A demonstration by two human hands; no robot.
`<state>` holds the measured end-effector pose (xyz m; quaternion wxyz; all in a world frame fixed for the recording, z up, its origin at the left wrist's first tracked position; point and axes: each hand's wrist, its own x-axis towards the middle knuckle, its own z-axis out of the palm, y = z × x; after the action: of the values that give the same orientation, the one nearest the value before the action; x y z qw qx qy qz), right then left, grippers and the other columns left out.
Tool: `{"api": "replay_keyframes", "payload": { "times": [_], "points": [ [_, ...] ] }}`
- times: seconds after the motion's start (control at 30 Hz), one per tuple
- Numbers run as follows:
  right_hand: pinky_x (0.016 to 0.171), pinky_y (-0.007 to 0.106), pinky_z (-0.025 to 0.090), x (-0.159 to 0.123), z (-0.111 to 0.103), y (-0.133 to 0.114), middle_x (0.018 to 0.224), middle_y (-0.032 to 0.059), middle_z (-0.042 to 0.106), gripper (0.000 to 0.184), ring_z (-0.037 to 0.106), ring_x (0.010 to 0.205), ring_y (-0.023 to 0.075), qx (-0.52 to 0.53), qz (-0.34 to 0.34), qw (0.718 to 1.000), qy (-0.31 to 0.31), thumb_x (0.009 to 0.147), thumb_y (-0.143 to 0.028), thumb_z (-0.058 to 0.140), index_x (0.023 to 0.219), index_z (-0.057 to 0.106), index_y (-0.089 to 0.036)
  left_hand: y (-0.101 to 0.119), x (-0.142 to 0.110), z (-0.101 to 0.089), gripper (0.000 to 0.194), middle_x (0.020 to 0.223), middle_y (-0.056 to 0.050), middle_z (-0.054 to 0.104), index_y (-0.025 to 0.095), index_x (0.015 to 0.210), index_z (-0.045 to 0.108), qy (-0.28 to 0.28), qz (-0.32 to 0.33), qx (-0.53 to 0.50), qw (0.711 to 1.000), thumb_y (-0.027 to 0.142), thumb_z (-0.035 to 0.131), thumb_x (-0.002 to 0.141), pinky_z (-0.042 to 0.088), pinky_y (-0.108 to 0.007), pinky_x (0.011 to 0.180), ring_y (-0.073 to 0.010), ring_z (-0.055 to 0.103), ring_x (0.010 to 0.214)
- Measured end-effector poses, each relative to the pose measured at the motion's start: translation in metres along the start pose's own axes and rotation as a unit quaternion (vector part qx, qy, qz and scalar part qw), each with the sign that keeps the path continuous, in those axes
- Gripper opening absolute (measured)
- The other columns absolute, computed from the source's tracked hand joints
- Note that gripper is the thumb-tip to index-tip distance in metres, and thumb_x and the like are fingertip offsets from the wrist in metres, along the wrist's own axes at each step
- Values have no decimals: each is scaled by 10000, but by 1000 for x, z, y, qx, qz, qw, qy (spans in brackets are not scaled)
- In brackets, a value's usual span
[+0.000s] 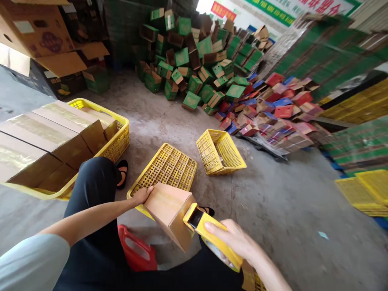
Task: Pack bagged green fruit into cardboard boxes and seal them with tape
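Note:
A brown cardboard box (169, 206) is tilted over an upturned yellow plastic crate (172, 159) between my knees. My left hand (143, 195) grips the box at its far left end, fingers partly hidden behind the edge. In my right hand (228, 238) is a yellow tape dispenser (216, 232), its head against the near right end of the box. A strip of tape runs along the top of the box. To my left, a large yellow basket (125, 125) holds several taped cardboard boxes (45, 129) lined up side by side.
A second yellow crate (222, 153) lies on the concrete floor ahead. Beyond it are heaps of green boxes (190, 101) and red and blue boxes (283, 111). A red plastic piece (138, 252) is by my leg. Yellow crates (363, 190) are stacked at right; large cartons (39, 32) stand back left.

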<state>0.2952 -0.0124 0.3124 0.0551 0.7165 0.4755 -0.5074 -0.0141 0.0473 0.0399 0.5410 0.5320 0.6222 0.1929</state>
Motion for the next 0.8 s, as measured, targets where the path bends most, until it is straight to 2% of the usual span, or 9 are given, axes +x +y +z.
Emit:
{"api": "replay_keyframes", "payload": {
  "times": [0.07,0.13,0.17,0.2,0.3,0.37,0.43,0.6,0.8],
  "points": [
    [432,253,481,6,11,-14,500,36,659,584,642,452,197,3,-8,1000,3,805,-788,639,666,624,-221,15,3,-17,560,1121,-202,773,161,995,755,20,28,12,999,636,457,996,478,-527,1105,-412,662,1249],
    [433,255,489,14,22,-29,487,31,654,571,635,440,195,4,-24,1000,11,825,-779,630,692,626,-223,37,-1,-39,512,1350,-168,709,177,1175,737,41,87,18,995,553,419,1036,412,-469,1197,-352,596,1363],
    [431,257,493,18,26,-37,487,34,655,569,634,436,195,4,-33,999,12,834,-775,629,699,626,-222,48,-6,-51,516,1426,-131,677,197,1286,703,47,130,17,990,525,375,1060,407,-421,1212,-306,586,1384],
    [430,258,498,23,29,-45,491,40,658,572,633,435,193,5,-43,999,14,842,-773,625,698,626,-219,58,-13,-62,545,1475,-123,646,187,1387,653,40,216,23,975,502,329,1082,417,-415,1213,-293,583,1392],
    [447,254,517,35,33,-64,519,61,680,595,639,447,184,13,-72,997,4,873,-768,599,701,642,-200,80,-42,-88,593,1651,-87,468,189,1554,515,-20,449,95,888,499,259,1118,324,-424,1292,-276,416,1540],
    [456,250,524,41,29,-72,531,69,693,601,644,453,181,13,-76,997,-15,872,-769,600,728,660,-189,86,-57,-95,674,1713,-120,341,149,1636,383,-60,529,184,826,560,297,1109,224,-436,1333,-286,259,1612],
    [463,245,527,45,25,-73,528,71,695,609,642,448,177,9,-72,997,-31,862,-779,607,745,667,-184,87,-63,-94,831,1735,-171,247,104,1683,240,-76,556,256,787,655,356,1073,145,-461,1346,-313,168,1633],
    [460,235,511,42,23,-59,517,46,684,609,628,441,165,36,-72,996,-44,847,-792,618,750,653,-191,84,-51,-80,1198,1739,-238,150,48,1696,27,-74,597,297,742,834,497,923,121,-463,1344,-359,132,1632],
    [450,235,487,30,35,-49,543,27,695,587,643,461,174,76,-81,993,-47,861,-781,610,817,635,-197,76,-33,-78,1012,1714,-203,284,125,1705,123,-72,591,324,735,744,485,992,98,-491,1337,-335,222,1617]
  ]
}}
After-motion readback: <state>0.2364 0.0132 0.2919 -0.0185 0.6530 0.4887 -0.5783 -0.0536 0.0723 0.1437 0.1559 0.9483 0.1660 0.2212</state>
